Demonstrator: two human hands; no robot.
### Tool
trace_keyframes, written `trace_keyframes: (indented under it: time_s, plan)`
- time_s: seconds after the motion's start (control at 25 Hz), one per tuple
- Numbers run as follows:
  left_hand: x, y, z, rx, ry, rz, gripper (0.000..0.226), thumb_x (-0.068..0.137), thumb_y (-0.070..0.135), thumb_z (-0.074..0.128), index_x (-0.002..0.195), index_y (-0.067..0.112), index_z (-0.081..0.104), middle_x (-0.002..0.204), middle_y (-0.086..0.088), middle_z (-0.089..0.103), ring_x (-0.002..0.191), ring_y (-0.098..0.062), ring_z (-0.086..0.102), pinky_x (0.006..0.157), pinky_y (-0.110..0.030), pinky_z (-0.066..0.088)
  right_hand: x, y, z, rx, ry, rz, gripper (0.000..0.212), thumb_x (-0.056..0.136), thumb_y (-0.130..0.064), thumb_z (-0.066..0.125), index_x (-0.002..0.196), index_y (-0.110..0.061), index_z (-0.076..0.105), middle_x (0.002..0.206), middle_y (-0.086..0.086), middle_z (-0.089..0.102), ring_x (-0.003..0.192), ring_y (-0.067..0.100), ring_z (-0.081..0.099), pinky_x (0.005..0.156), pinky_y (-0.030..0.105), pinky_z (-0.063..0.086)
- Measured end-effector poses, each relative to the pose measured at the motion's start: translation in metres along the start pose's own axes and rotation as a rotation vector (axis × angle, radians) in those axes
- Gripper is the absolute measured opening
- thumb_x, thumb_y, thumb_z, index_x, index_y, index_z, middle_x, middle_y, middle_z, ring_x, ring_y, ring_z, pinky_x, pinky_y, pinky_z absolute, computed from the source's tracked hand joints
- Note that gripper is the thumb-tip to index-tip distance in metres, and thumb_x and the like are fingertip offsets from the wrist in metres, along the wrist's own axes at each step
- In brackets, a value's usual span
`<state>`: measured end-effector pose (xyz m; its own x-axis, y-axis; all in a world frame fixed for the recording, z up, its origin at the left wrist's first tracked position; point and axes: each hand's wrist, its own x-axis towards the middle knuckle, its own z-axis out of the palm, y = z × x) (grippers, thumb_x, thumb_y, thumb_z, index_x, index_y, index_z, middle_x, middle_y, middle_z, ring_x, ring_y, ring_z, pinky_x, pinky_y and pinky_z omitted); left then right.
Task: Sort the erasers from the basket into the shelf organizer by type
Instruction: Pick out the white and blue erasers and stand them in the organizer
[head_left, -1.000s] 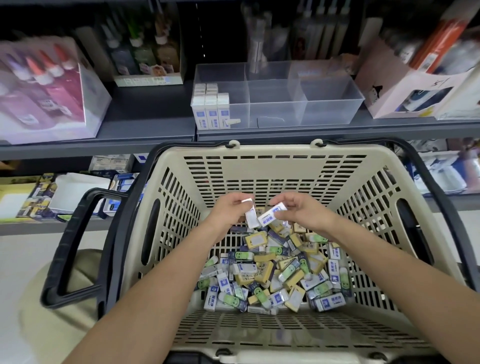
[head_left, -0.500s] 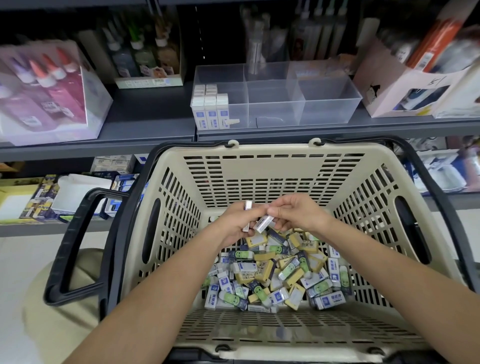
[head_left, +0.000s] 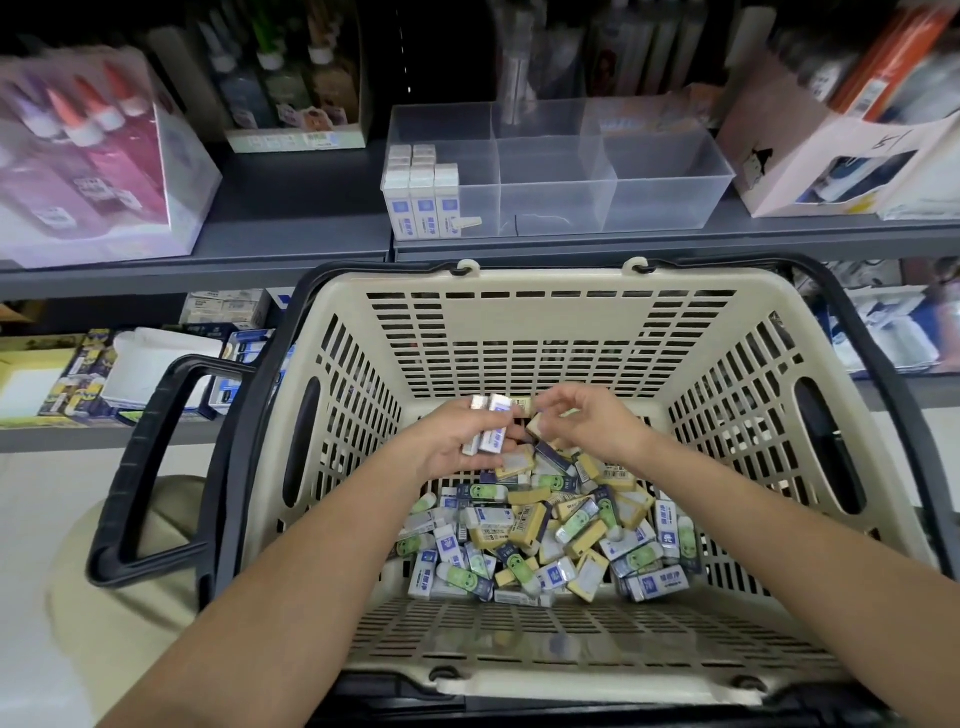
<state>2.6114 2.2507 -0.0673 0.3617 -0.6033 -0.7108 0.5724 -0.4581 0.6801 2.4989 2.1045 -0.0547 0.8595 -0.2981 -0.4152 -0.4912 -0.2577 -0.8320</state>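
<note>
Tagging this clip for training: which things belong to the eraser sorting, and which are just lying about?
Job: basket, loose erasers, held erasers in left hand, right hand, clear organizer, stacked erasers.
Lying about: bottle display box, pink carton, lower-shelf boxes.

Upper left, a display box of pink bottles (head_left: 104, 171) on a grey shelf (head_left: 296, 218) — upper right, a pale pink carton (head_left: 779, 171).

A stationery shop: stocked grey shelves (head_left: 291, 228), glue bottles (head_left: 88, 124), shopping basket (head_left: 550, 332).
</note>
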Motion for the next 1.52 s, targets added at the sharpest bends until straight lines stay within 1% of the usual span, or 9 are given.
trace_keyframes:
  time_s: [0.12,0.32,0.44,0.72,0.84,1.0,1.12,1.24,1.52]
  plan:
    - [0.004,0.001,-0.009,-0.063,0.081,0.015,0.021,0.089,0.017,0.062,0.110,0.016,0.063,0.082,-0.002,0.064,0.070,-0.014,0.062,0.061,-0.028,0.054,-0.009,0.016,0.015,-0.438,-0.203,-0.047,0.008,0.086,-0.020,0.065,0.093,-0.019,0.066,0.089,-0.007,0.064,0.085,0.014,0.063,0.079,0.025,0.053]
    - [0.008,-0.001,-0.013,-0.038,0.052,-0.058,0.011,0.089,0.019,0.061,0.096,0.011,0.064,0.075,0.000,0.069,0.067,-0.011,0.065,0.057,-0.027,0.055,-0.010,0.028,0.062,-0.830,-0.288,-0.248,0.044,0.088,-0.040,0.057,0.130,-0.028,0.051,0.115,0.002,0.050,0.108,0.019,0.049,0.089,0.033,0.043]
    - [0.008,-0.003,-0.020,-0.022,0.045,-0.066,0.010,0.090,0.019,0.060,0.093,0.012,0.067,0.071,0.002,0.073,0.067,-0.009,0.067,0.061,-0.026,0.057,0.000,0.021,0.080,-0.990,-0.349,-0.270,0.051,0.084,-0.048,0.059,0.130,-0.030,0.048,0.116,0.005,0.048,0.108,0.022,0.048,0.085,0.034,0.041]
    - [0.008,-0.009,-0.036,0.015,0.025,-0.107,0.010,0.090,0.018,0.060,0.095,0.014,0.067,0.091,-0.001,0.073,0.091,-0.016,0.067,0.084,-0.043,0.052,0.012,0.018,0.049,-0.335,-0.151,-0.040,0.017,0.091,-0.023,0.059,0.102,-0.011,0.063,0.085,0.002,0.068,0.068,0.008,0.063,0.060,0.020,0.050]
    - [0.008,-0.011,-0.036,0.022,-0.057,-0.160,0.016,0.089,0.021,0.061,0.100,0.010,0.065,0.089,-0.005,0.074,0.088,-0.020,0.068,0.075,-0.043,0.055,0.016,0.009,0.033,0.107,-0.103,0.112,0.010,0.088,-0.007,0.061,0.097,-0.005,0.059,0.079,0.003,0.070,0.061,0.003,0.066,0.052,0.014,0.049]
    - [0.006,-0.010,-0.031,0.030,-0.110,-0.127,0.025,0.077,0.015,0.073,0.100,0.010,0.064,0.087,-0.007,0.074,0.085,-0.019,0.071,0.069,-0.035,0.059,0.018,0.001,0.040,0.196,-0.006,0.095,0.012,0.085,-0.009,0.066,0.093,-0.008,0.056,0.074,0.007,0.070,0.059,0.012,0.066,0.053,0.020,0.052]
    - [0.010,-0.007,-0.034,-0.041,0.074,-0.043,0.030,0.076,0.011,0.074,0.102,0.009,0.060,0.092,-0.009,0.070,0.087,-0.021,0.068,0.065,-0.032,0.059,0.017,0.000,0.051,-0.011,0.036,0.057,0.011,0.085,-0.021,0.067,0.085,-0.013,0.059,0.074,0.004,0.068,0.062,0.012,0.062,0.059,0.025,0.052]
    - [0.014,-0.001,-0.049,-0.232,0.218,0.034,0.028,0.079,0.012,0.072,0.103,0.009,0.058,0.089,-0.009,0.069,0.082,-0.020,0.067,0.058,-0.030,0.058,0.015,-0.002,0.078,-0.422,-0.259,-0.110,0.012,0.085,-0.024,0.065,0.092,-0.014,0.069,0.093,-0.001,0.069,0.082,0.012,0.063,0.076,0.025,0.049]
    - [0.014,0.003,-0.052,-0.277,0.215,0.035,0.019,0.081,0.015,0.071,0.097,0.012,0.062,0.075,-0.003,0.073,0.073,-0.015,0.067,0.062,-0.033,0.056,0.032,-0.006,0.133,-1.014,-0.497,-0.325,0.046,0.085,-0.036,0.063,0.124,-0.013,0.056,0.121,0.009,0.057,0.113,0.026,0.051,0.092,0.039,0.046]
